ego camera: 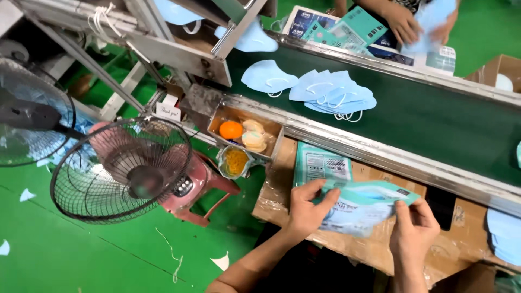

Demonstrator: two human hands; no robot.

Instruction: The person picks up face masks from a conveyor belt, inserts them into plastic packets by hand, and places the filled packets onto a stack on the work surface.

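Both hands hold one teal pouch [361, 206] above the cardboard tabletop [461, 247]. The left hand [308, 209] closes its grip on the pouch's left end, thumb on top and fingers curled over the upper edge. The right hand [413, 228] pinches the right end between thumb and fingertips, just below the pouch's upper right corner. The pouch lies tilted, its right end higher, and pale blue shows through its clear face.

Just behind the left hand, a second pouch [322, 165] lies flat on the tabletop, printed side up. Beyond it runs a metal rail [380, 154] that edges a dark green belt [434, 122]. On the belt a heap of blue masks [332, 92] lies near a single mask [268, 78], slightly apart from it.

Left of the flat pouch, a cardboard tray [274, 142] fixed at the rail holds an orange [231, 130] and some pale rounded items. A small bag [235, 161] with yellow contents hangs below it. Two fans [122, 168] stand to the left over the green floor [65, 255], the nearer one in front of a pink stool [202, 187].

Across the belt, another person's hands [404, 24] work on more pouches and masks.
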